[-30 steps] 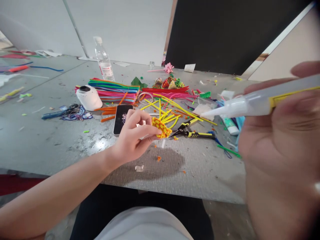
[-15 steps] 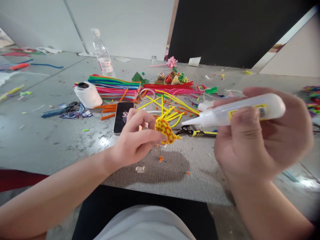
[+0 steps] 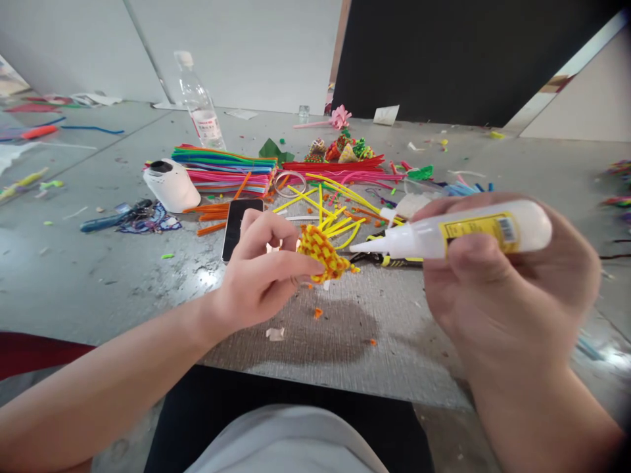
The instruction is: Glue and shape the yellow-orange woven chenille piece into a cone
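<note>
My left hand (image 3: 269, 269) pinches a woven yellow and orange piece (image 3: 323, 253) between thumb and fingers, above the table's near part. In my right hand (image 3: 507, 282) is a white glue bottle (image 3: 473, 233) with a yellow label, lying sideways with its thin nozzle pointing left. The nozzle tip is just right of the woven piece and the two look apart. Behind them lie loose yellow stems (image 3: 340, 226) and black-and-yellow pliers (image 3: 394, 261), partly hidden by the bottle.
A phone (image 3: 236, 230) lies behind my left hand, near a white container (image 3: 172, 186). Farther back are a water bottle (image 3: 200, 108), bundled coloured stems (image 3: 227, 167), red stems (image 3: 335, 167) and small woven pieces (image 3: 348, 152). Scraps dot the grey table (image 3: 123, 282).
The glue bottle has tilted closer to level, its nozzle tip moving slightly left and down toward the woven piece. My left hand has shifted slightly left and turned the piece a little.
</note>
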Tool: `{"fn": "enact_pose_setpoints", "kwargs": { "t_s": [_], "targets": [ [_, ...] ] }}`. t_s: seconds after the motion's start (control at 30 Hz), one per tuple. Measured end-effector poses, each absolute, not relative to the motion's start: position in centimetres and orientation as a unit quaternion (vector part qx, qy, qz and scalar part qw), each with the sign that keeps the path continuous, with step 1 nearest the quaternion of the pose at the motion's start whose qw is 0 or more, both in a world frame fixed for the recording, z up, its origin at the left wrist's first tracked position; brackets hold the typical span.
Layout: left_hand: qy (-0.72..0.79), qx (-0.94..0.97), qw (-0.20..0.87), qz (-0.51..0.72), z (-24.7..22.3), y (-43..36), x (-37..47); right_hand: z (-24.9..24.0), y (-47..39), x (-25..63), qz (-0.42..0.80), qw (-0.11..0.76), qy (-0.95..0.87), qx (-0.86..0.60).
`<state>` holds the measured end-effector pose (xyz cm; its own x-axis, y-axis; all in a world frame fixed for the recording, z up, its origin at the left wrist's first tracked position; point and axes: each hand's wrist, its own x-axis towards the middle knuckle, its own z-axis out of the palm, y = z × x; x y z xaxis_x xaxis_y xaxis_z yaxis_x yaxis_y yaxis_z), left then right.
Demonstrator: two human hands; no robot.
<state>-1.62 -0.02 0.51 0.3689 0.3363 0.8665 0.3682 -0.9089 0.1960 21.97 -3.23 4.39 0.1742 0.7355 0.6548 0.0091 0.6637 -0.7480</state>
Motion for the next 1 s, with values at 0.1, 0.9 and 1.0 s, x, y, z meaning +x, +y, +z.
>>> {"fn": "enact_pose_setpoints", "kwargs": {
  "t_s": [0.1, 0.9, 1.0],
  "targets": [
    [-0.219, -0.821, 0.010, -0.527, 0.7, -0.3, -1.7, 4.5, -3.3, 22.0, 0.279, 0.688, -0.602, -0.294],
    [-0.217, -0.843, 0.032, -0.491, 1.3, -1.2, -1.4, 4.1, -4.2, 22.0, 0.221, 0.584, -0.643, -0.445],
    [-0.218, -0.842, 0.030, -0.493, 1.4, -1.4, -1.3, 4.2, -4.3, 21.7, 0.189, 0.583, -0.637, -0.467]
  ]
}}
